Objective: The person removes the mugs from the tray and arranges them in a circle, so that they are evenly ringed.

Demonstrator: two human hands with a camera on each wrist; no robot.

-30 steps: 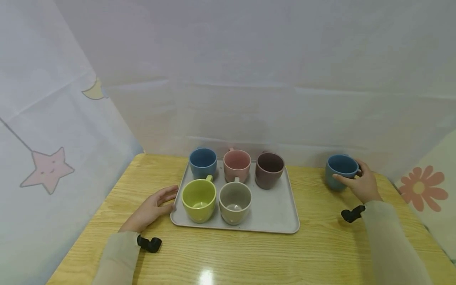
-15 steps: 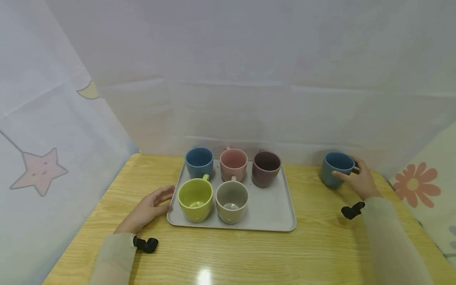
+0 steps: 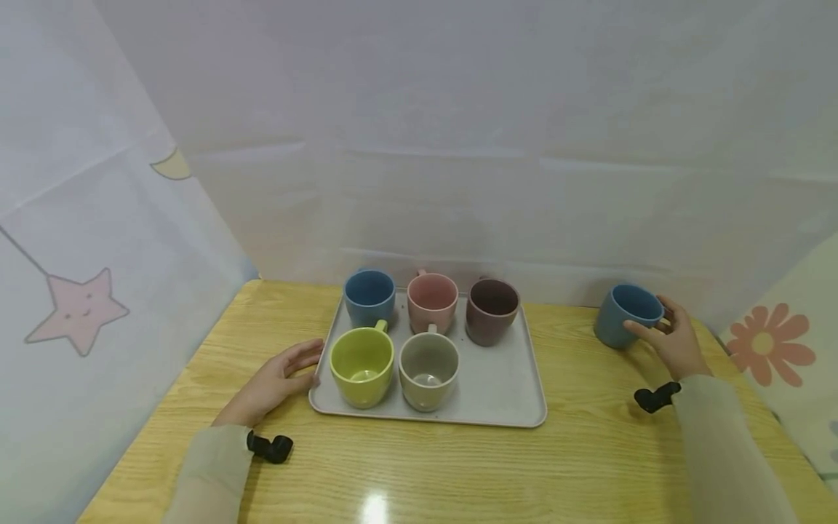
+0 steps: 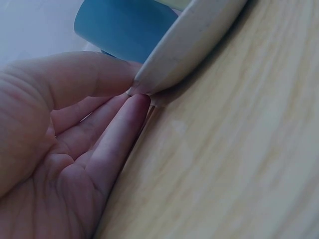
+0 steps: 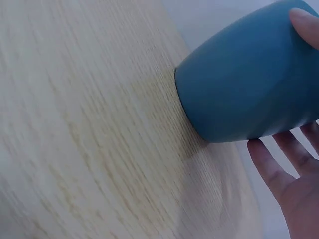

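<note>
At the right, in the head view, my right hand (image 3: 674, 338) holds a blue mug (image 3: 615, 324), thumb on its near side and fingers at its right side. The mug leans, its rim tipped to the right; in the right wrist view the base of the blue mug (image 5: 239, 79) is right at the tabletop. My left hand (image 3: 278, 382) is at the left edge of a pale grey tray (image 3: 497, 389). In the left wrist view, thumb and a fingertip pinch the tray rim (image 4: 169, 55) at its corner.
On the tray stand another blue mug (image 3: 369, 298), a pink mug (image 3: 431, 309), a dark plum mug (image 3: 489, 320), a yellow-green mug (image 3: 360, 386) and a grey-beige mug (image 3: 425, 386). A pale cloth (image 3: 419, 145) hangs behind the wooden table (image 3: 419, 473).
The blue mug in my right hand has tipped from nearly upright, its rim swinging right, and the right hand has shifted slightly right. My left hand stays at the tray edge.
</note>
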